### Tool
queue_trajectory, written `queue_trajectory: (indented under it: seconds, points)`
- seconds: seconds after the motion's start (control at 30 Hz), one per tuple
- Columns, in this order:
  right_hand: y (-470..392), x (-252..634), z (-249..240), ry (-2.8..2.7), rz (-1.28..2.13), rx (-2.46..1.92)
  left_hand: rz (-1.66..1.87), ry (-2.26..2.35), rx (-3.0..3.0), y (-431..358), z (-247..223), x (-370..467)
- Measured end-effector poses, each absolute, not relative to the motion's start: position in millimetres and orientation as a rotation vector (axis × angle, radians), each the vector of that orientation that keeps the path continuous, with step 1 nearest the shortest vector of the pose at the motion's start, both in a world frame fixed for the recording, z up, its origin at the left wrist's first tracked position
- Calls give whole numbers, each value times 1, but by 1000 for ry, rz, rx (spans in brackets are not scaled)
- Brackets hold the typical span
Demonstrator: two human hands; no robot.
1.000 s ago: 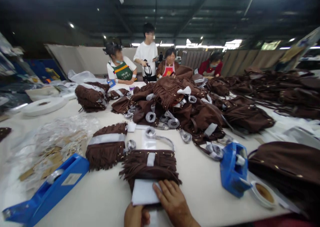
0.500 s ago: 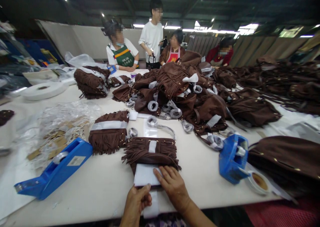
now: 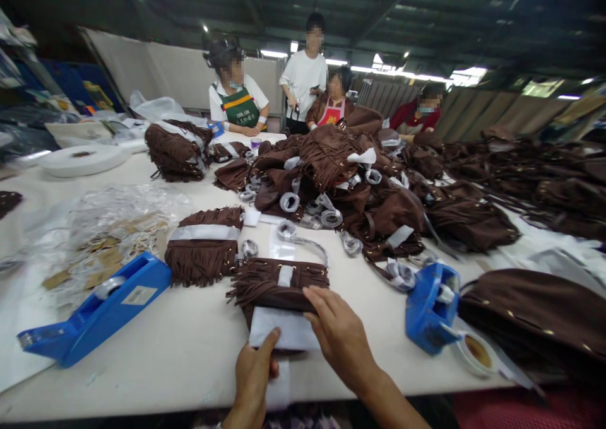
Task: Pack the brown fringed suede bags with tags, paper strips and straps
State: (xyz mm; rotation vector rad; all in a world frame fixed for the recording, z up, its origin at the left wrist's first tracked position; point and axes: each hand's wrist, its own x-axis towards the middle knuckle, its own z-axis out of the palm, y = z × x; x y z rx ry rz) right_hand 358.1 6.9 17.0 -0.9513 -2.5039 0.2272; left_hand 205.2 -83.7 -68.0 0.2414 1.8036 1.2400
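A brown fringed bag (image 3: 269,290) lies on the table in front of me, with a folded white sheet (image 3: 279,327) on its near side and a whitish band across its middle. At the near edge, my left hand (image 3: 255,369) pinches the sheet and bag edge, thumb on top and fingers curled underneath, partly hidden. My right hand (image 3: 341,334) rests its outstretched fingers on the bag's right side, over the sheet's corner. A plastic-wrapped strap (image 3: 310,243) trails behind the bag. Another fringed bag (image 3: 203,246) with a white band round it lies just left.
Blue tape dispensers stand left (image 3: 101,309) and right (image 3: 430,309), with a tape roll (image 3: 476,353) beside the right one. A large heap of brown bags (image 3: 331,158) covers the back. Tags (image 3: 106,252) lie among clear plastic. Several co-workers are beyond the table.
My right hand has slid forward and right onto the bag's side, fingers more extended. My left thumb has moved further over the white sheet. The view has shifted slightly.
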Motion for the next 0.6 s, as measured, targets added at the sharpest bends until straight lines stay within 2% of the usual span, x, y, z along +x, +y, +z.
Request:
queue_trajectory:
  seconds: [0.2, 0.47, 0.6]
  points:
    - [32, 319, 5, -2636, 148, -1005, 1268, 1753, 186, -83, -67, 205]
    - [22, 331, -17, -2582, 10, -710, 1352, 1613, 13, -82, -63, 208]
    - [24, 331, -19, -2579, 29, -731, 1372, 1579, -6, -83, -62, 208]
